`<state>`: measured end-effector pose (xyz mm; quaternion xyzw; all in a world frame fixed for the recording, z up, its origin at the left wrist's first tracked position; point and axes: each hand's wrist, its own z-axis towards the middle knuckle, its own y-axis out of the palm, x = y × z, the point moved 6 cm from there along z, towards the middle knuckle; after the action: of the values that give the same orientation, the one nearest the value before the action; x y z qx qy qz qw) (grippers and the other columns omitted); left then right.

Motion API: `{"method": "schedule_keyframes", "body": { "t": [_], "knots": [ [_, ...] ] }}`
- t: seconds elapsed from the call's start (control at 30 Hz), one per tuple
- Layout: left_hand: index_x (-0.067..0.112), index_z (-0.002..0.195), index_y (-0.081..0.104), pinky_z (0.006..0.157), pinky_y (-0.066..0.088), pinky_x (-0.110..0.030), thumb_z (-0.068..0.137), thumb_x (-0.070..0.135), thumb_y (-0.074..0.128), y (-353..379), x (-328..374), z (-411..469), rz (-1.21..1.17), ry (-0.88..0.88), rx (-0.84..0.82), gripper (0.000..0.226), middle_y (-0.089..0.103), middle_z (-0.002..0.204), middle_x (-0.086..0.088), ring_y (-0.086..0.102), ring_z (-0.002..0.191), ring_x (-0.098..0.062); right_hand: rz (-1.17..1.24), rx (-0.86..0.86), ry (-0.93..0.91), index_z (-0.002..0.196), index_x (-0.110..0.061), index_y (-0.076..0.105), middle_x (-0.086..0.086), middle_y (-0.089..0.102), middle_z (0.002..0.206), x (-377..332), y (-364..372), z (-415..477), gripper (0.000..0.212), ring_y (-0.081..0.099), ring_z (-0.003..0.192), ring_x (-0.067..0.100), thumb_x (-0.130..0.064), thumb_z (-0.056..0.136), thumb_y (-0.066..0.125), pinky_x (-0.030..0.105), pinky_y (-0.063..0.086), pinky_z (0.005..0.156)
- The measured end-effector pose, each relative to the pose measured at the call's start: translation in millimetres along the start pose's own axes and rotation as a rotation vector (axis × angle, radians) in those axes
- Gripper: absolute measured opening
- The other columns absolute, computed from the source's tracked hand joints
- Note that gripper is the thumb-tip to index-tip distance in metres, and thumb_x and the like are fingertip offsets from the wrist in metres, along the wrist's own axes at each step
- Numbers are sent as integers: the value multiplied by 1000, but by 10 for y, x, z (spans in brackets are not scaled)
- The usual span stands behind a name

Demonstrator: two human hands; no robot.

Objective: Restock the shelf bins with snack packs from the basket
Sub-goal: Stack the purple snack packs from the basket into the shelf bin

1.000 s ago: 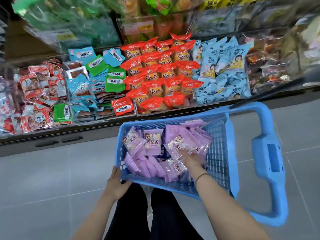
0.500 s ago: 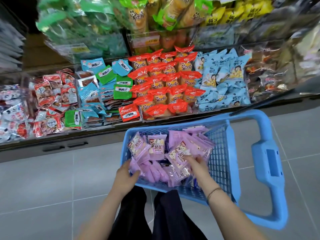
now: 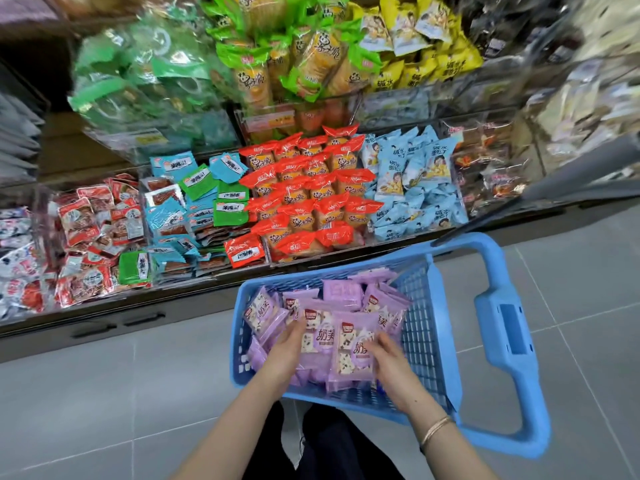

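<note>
Left hand [image 3: 286, 344] and right hand [image 3: 389, 356] are both down in the blue basket [image 3: 420, 327]. Their fingers curl in from either side of a bunch of purple snack packs [image 3: 346, 341], clasping it between them. More packs lie loose underneath. We judge the step to be gathering a handful. To do it well, we would square the slippery wrappers into one stack and lift only as many as both palms can hold firmly. The shelf bins [image 3: 408, 241] ahead look well filled, and we cannot tell which one takes purple.
</note>
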<state>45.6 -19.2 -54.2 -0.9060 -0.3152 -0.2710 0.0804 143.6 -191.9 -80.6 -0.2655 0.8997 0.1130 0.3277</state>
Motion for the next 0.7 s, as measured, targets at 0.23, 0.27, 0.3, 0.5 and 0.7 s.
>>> {"method": "schedule_keyframes", "body": {
  "t": [0.23,0.27,0.3,0.5,0.7],
  "knots": [
    [23,144,36,111,31,-46,78,67,58,170,-19,-7,-18,35,-108,83,41,145,5,38,136,-25,-29,-85,-19,129,-32,49,-17,49,131,-65,182,62,33,50,120,0,-27,96,51,23,41,102],
    [21,145,33,109,34,-41,70,67,65,207,-25,-15,38,56,-125,94,43,141,7,41,133,-22,-9,-154,17,128,-32,49,-18,52,128,-45,280,66,32,53,115,-3,-25,96,50,17,45,93],
    [18,144,34,105,38,-37,66,61,72,205,-37,-3,90,71,-113,97,49,137,6,48,127,-18,25,-213,60,130,-31,48,-16,53,126,-18,347,75,34,54,115,-1,-23,97,50,16,47,86],
    [20,135,42,97,39,-31,77,30,77,-104,-197,1,2,35,14,68,57,121,7,53,111,-15,-118,113,114,96,-8,53,5,56,80,-5,-223,474,8,52,68,16,-14,94,48,31,44,65],
    [13,124,57,104,43,-45,75,21,78,-398,-333,-158,-116,-13,113,53,70,113,-4,65,106,-23,-276,379,214,86,-6,57,14,63,90,156,-542,839,6,60,83,25,-11,87,59,32,47,74]
  ]
}}
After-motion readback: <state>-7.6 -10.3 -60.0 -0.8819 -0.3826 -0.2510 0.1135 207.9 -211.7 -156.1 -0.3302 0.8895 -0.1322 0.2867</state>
